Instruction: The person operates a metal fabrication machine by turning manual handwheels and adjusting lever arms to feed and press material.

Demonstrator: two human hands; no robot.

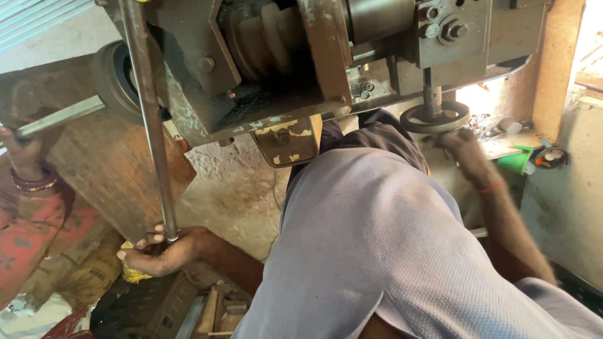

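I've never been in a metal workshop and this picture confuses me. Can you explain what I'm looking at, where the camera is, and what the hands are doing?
The camera sits on a person's head and looks down, so you see their own grey shirt and both arms. In front of them is a heavy, worn metal machine with chipped paint, bolts and a ribbed part inside. The left hand is closed around the lower end of a long metal rod that runs up past the machine. The right hand is on a small round handwheel under the machine's right side; it is blurred, so the exact grip is unclear. At the far left, another person's hand, with bangles and a red sleeve, holds a flat metal bar. A green object lies on a ledge at right.
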